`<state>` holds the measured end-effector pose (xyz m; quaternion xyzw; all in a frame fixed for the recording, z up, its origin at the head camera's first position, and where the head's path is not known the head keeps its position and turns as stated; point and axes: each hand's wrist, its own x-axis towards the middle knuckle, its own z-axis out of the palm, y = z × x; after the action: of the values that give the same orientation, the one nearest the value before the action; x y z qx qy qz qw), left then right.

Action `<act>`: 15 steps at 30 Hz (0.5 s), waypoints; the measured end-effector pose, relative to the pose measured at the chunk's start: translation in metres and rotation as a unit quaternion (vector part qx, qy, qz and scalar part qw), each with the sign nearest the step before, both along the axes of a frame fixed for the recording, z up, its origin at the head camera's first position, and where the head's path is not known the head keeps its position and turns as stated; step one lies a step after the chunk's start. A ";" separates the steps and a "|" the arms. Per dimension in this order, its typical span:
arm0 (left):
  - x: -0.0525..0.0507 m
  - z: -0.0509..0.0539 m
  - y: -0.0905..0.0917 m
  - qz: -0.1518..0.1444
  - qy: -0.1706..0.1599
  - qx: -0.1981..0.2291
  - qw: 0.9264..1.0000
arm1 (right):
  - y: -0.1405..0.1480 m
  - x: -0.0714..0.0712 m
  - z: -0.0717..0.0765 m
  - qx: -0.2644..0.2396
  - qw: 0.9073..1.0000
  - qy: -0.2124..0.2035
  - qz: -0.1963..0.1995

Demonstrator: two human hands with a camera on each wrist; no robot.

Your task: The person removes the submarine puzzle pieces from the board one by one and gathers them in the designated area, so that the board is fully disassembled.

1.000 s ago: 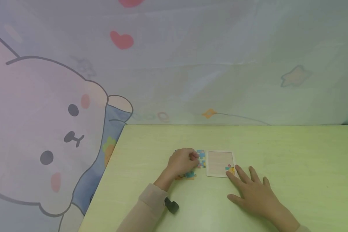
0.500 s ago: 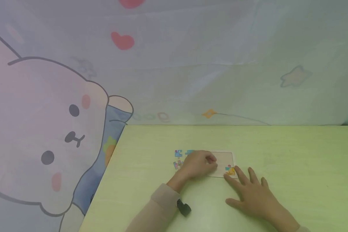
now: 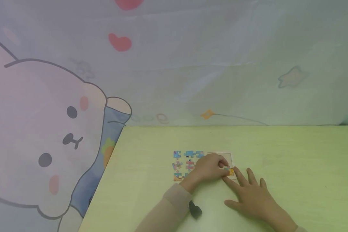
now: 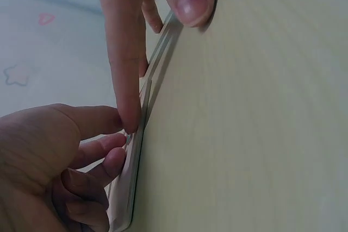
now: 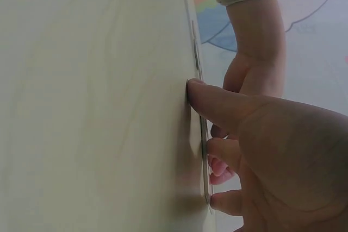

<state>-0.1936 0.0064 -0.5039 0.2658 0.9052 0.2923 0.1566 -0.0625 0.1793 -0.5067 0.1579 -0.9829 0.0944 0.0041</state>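
In the head view my left hand [image 3: 210, 167] reaches over the shallow square puzzle tray [image 3: 232, 158], thumb and fingers curled together near its lower right corner. The left wrist view shows a sliver of a puzzle piece [image 4: 129, 138] between those fingertips, mostly hidden. Another puzzle piece [image 3: 231, 171], partly yellow, lies in that corner. My right hand [image 3: 253, 196] is spread flat at the right, its index fingertip touching the tray's lower edge beside the left fingertips. Seen from the right wrist, its fingers line the tray's edge [image 5: 205, 158].
Several loose jigsaw pieces [image 3: 189, 165] lie in rows left of the tray, some covered by my left hand and forearm. A dark device [image 3: 195, 210] is at the left cuff. Behind the pale table [image 3: 307, 161] hangs a printed cloth [image 3: 174, 64].
My left hand has moved right, from the loose pieces across the tray to its lower right corner, uncovering pieces behind it. The right hand stays almost still.
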 end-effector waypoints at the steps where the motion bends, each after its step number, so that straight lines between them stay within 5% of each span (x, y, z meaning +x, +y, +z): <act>1: 0.000 0.000 0.001 -0.001 0.003 -0.002 1.000 | 0.000 0.000 0.000 0.000 1.000 0.000 0.000; 15: 0.004 0.003 0.001 -0.006 0.025 0.013 1.000 | 0.000 0.000 0.000 0.000 1.000 -0.008 -0.002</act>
<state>-0.1897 0.0074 -0.5005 0.2801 0.9034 0.2967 0.1320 -0.0623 0.1790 -0.5062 0.1553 -0.9832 0.0961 -0.0039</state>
